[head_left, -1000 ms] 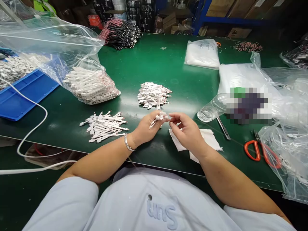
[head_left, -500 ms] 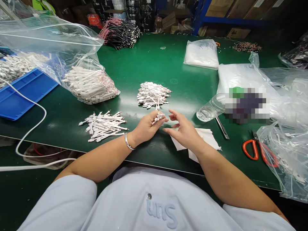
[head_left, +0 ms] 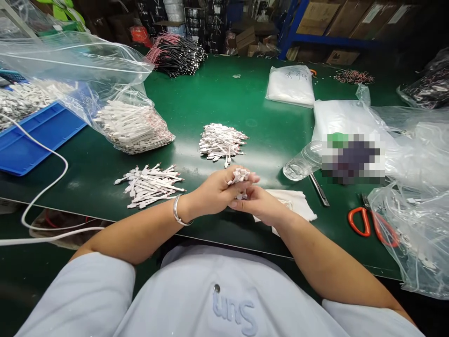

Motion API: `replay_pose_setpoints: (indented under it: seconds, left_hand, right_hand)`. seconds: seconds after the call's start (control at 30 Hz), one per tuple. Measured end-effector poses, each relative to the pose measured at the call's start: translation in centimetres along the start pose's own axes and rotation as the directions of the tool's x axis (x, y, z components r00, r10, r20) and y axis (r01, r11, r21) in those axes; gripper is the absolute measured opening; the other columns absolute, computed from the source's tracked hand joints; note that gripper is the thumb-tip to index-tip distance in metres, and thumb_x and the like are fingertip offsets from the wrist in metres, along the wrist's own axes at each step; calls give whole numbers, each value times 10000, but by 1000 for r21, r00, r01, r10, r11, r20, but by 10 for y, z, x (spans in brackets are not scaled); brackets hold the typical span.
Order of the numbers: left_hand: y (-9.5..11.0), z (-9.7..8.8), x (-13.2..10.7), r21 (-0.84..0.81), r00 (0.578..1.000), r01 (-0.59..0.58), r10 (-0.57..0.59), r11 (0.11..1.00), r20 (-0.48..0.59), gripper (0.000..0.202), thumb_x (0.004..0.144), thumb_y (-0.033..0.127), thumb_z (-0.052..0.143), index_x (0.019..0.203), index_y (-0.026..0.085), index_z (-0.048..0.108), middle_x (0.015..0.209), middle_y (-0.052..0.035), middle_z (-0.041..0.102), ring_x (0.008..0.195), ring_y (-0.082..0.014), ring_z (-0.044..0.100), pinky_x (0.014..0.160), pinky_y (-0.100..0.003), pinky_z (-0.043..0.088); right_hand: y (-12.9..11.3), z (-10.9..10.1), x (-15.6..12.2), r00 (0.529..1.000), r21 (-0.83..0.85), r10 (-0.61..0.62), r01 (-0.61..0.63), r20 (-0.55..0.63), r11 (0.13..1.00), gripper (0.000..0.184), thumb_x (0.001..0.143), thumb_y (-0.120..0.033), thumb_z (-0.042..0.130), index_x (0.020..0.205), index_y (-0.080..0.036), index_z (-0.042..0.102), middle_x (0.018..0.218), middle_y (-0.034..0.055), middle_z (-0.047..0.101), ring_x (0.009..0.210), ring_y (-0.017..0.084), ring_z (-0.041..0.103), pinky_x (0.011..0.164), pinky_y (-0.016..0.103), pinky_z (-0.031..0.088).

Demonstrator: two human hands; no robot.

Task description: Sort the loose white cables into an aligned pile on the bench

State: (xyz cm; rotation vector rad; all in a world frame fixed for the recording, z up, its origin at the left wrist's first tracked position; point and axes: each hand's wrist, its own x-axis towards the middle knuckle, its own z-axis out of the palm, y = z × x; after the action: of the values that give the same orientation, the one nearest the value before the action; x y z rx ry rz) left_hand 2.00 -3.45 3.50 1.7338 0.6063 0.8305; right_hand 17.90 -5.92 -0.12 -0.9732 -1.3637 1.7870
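My left hand [head_left: 215, 191] is closed round a bundle of short white cables [head_left: 240, 175], whose pale connector ends stick out above the fingers. Meeting it from the right, my right hand [head_left: 266, 207] is closed on the lower part of the same bundle; some of its fingers are hidden behind the left hand. More white ends show between the two hands. Just beyond them lies a pile of white cables [head_left: 221, 140] with reddish tips. A second pile of white cables [head_left: 150, 185] lies left of my left hand. Under my right wrist is a white cloth [head_left: 300, 203].
At left are a clear bag of white cables [head_left: 129, 124] and a blue tray [head_left: 45, 135]. To the right lie a clear plastic bottle [head_left: 301, 161], a utility knife [head_left: 319, 189], red-handled scissors [head_left: 359, 222] and plastic bags [head_left: 417, 224]. Black and pink cables [head_left: 178, 54] lie at the back.
My right hand has moved in from being apart with open fingers and now closes on the bundle. The left hand, still holding the bundle, has shifted slightly right.
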Motion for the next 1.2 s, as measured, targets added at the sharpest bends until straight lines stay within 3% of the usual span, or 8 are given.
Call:
replay_pose_setpoints:
  seconds: [0.13,0.27,0.43,0.57,0.67,0.93,1.1,1.2]
  left_hand:
    - [8,-7,10,-100,956,237,-214,966,199,350,880,478,577,917,141,664,786,-29,642,718,-123,599,689,-257,499]
    - [-8,-9,12,-336,903,427,-379,840,202,349,798,460,692,942,142,672,862,-54,694,740,-133,639,632,-227,489]
    - [-32,-10,6,-595,881,423,-465,684,91,537,669,353,826,1133,178,620,1122,-111,688,882,-172,677,668,-225,514]
    - [-40,-14,4,-541,848,482,-521,689,93,488,700,412,789,1092,150,663,953,-99,717,734,-156,671,543,-208,472]
    - [-41,-18,4,-529,838,514,-526,675,142,462,714,433,771,1061,141,684,849,-84,714,666,-142,649,514,-210,456]
    - [-36,-23,5,-618,829,528,-513,582,224,504,680,278,783,1152,156,657,930,-82,712,544,-77,566,441,-182,371]
    - [-39,-24,8,-665,851,491,-472,562,229,443,630,210,793,1055,128,696,976,-111,720,781,-196,681,621,-263,521]
    - [-39,-20,8,-687,830,498,-520,530,201,422,654,213,804,1050,129,686,1051,-123,717,863,-207,692,744,-297,543]
  right_hand:
    - [-1,10,-2,994,210,99,-108,51,972,514,624,-422,853,1048,-200,665,1030,51,701,988,199,672,864,344,559]
    - [5,17,3,969,343,243,-246,54,907,442,623,-434,856,929,-171,678,869,47,708,776,161,714,632,228,575]
    - [8,15,6,949,383,310,-310,63,870,377,639,-411,853,872,-154,707,826,48,718,707,133,719,579,171,566]
    - [9,12,7,954,423,301,-272,-3,864,374,615,-384,871,882,-163,730,867,38,722,753,131,720,630,174,587]
    - [9,10,8,947,442,319,-302,37,844,352,652,-380,852,901,-161,734,921,60,733,794,142,724,650,176,591]
    - [2,5,5,932,501,348,-352,106,791,315,704,-350,820,935,-165,714,948,57,726,852,156,726,659,171,598]
    - [0,3,3,928,493,364,-352,76,796,314,681,-294,836,930,-166,694,824,31,714,778,121,709,670,154,588]
    - [2,2,2,938,465,339,-331,68,821,323,666,-301,846,914,-167,689,836,23,714,769,113,709,681,155,588]
